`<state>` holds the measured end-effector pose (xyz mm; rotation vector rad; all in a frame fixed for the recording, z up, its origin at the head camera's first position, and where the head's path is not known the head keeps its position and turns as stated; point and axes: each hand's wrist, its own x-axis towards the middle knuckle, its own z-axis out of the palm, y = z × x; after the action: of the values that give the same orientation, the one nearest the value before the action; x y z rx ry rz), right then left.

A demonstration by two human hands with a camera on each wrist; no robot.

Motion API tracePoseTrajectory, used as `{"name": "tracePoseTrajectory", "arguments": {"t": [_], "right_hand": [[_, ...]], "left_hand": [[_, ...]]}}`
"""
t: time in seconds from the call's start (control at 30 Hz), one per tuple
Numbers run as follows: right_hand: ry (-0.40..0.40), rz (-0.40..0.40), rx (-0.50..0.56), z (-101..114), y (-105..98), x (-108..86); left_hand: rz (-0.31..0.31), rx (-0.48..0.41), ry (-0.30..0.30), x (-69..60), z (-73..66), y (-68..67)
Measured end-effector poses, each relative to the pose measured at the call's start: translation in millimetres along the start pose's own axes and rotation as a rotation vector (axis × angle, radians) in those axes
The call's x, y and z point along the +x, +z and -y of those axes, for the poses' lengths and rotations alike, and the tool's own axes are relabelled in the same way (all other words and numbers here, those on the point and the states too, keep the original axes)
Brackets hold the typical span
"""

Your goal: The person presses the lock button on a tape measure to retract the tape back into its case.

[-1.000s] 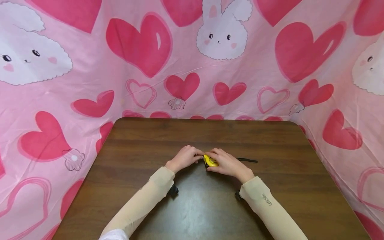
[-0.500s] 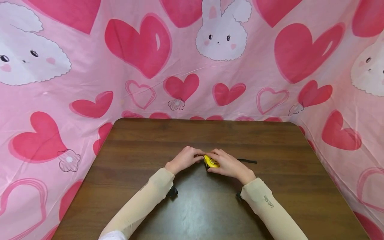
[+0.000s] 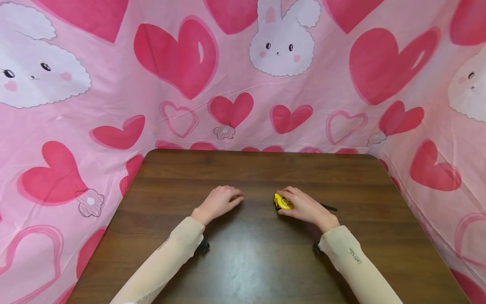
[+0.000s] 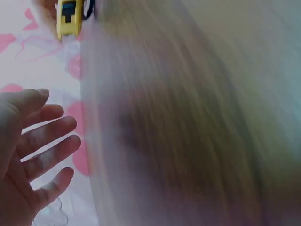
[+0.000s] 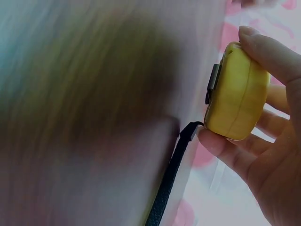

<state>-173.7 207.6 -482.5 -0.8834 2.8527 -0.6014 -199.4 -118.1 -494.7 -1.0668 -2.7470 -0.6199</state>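
A yellow tape measure (image 3: 284, 202) with black parts is in my right hand (image 3: 306, 207), just above or on the table; I cannot tell which. In the right wrist view, thumb and fingers grip the tape measure's yellow case (image 5: 240, 94) from its sides, and a black wrist strap (image 5: 167, 183) hangs from it. My left hand (image 3: 218, 202) is apart from the tape measure, to its left, and holds nothing. Seen from the left wrist, that hand (image 4: 28, 150) has its fingers spread and loosely bent. No blade is visible out of the case.
The brown wooden table (image 3: 243, 261) spreads under both hands. Behind it and at both sides hangs a pink cloth (image 3: 228, 63) printed with hearts and rabbits. A small black device (image 3: 203, 245) sits under the left wrist, another (image 3: 317, 247) under the right.
My left hand has let go of the tape measure's front end and moved left. My right hand has shifted right with the tape measure, so a gap separates the hands.
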Motion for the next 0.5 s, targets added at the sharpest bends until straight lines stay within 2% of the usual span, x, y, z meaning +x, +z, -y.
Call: {"name": "tracePoseTrajectory", "arguments": {"t": [0.23,0.5], "right_hand": [[0.036,-0.046,-0.022,-35.0,-13.2,-11.7],[0.107,-0.088,-0.038,-63.9,-24.9,-21.3]], "left_hand": [[-0.074,0.085,-0.008,-25.6,16.6,-15.6],[-0.111,0.166,-0.109,-47.3,31.4,-28.3]]}}
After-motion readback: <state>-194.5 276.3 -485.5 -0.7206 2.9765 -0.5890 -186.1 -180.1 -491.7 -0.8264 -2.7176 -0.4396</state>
